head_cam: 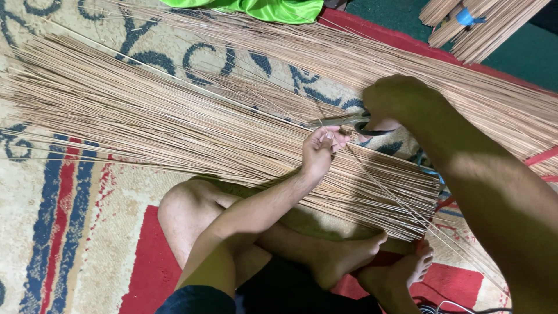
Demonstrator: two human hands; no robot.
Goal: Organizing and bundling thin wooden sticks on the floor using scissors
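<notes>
Scissors (343, 121) in right hand (398, 102); left hand (319, 151) pinches stick (395, 197).

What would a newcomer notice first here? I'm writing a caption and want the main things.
A wide fan of thin pale sticks lies across the patterned rug, filling the picture's upper half. At centre right, the right hand holds scissors over the sticks, while the left hand pinches a single stick beside the blades. A tied bundle of sticks lies top right.
</notes>
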